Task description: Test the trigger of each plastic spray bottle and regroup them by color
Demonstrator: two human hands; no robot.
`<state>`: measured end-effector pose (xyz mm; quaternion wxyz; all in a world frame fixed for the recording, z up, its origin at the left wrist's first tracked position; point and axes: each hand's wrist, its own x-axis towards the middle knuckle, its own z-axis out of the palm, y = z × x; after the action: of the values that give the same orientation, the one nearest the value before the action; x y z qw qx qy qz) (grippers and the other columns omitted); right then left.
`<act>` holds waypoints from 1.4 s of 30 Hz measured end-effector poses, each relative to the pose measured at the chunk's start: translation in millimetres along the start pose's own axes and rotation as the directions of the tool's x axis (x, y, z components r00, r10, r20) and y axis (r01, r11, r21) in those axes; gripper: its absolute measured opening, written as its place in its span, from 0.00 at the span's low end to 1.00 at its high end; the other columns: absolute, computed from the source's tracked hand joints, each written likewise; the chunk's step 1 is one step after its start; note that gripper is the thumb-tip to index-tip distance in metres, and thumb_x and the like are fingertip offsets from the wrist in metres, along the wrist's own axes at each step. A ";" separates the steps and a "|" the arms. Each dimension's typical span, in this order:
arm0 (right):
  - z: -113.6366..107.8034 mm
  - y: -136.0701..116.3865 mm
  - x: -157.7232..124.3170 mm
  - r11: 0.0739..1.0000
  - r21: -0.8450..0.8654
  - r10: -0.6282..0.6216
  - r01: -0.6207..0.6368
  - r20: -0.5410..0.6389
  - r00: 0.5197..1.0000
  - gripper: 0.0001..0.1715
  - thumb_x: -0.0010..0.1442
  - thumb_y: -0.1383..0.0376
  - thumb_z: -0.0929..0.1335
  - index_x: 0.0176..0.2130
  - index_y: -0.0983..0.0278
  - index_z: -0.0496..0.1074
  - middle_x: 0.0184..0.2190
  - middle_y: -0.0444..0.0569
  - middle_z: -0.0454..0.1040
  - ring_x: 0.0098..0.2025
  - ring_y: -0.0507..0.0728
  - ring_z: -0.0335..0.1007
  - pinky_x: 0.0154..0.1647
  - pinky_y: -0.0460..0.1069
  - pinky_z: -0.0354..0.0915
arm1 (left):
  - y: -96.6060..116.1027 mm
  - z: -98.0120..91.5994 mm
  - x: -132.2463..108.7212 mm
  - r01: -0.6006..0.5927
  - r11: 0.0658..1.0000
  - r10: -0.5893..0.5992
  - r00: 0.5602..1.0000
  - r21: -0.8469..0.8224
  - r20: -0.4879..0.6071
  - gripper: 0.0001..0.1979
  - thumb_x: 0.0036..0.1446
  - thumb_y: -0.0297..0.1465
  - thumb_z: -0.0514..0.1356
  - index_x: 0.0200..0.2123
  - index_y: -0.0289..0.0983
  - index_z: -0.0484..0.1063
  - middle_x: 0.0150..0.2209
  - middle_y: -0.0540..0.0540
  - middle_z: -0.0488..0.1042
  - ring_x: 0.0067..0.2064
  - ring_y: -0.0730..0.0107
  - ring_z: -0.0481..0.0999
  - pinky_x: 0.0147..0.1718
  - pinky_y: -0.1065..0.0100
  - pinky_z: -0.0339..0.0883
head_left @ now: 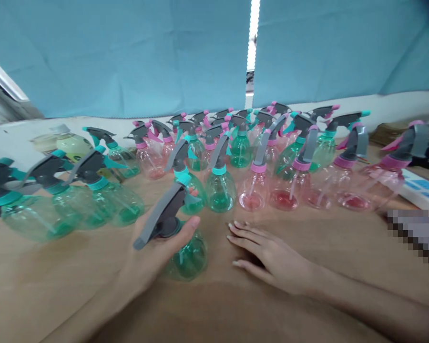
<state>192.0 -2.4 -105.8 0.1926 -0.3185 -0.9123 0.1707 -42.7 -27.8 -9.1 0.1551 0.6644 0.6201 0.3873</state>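
My left hand (164,252) is closed around the neck of a green spray bottle (190,261) with a grey and teal trigger head, upright at the near middle of the table. The thumb lies across the front of its neck; the other fingers are mostly hidden behind it. To the right, my right hand (271,257) rests palm down on the wooden tabletop (221,305), fingers stretched out and holding nothing. Just beyond the hands stand another green spray bottle (220,190) with a teal collar and a pink spray bottle (253,190) with a pink collar.
Several more green bottles (117,202) stand at the left, and several pink ones (353,190) at the right. Further rows reach back toward a blue curtain (128,57). A pale round jar (71,145) sits back left; a white and blue box (422,186) lies at the right.
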 end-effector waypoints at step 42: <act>-25.5 -52.7 126.5 0.933 -0.196 0.207 -0.302 -0.392 0.896 0.28 0.62 0.56 0.66 0.55 0.71 0.66 0.46 0.60 0.76 0.47 0.68 0.72 0.44 0.60 0.68 | -96.2 -38.2 26.3 -0.067 0.910 0.149 0.974 0.410 -0.171 0.29 0.55 0.45 0.61 0.55 0.37 0.62 0.52 0.37 0.70 0.54 0.50 0.71 0.49 0.54 0.67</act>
<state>85.0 45.3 -30.1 0.2924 -0.4840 -0.8246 0.0150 -139.3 4.1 -41.8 -0.0686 0.6736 0.6607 0.3241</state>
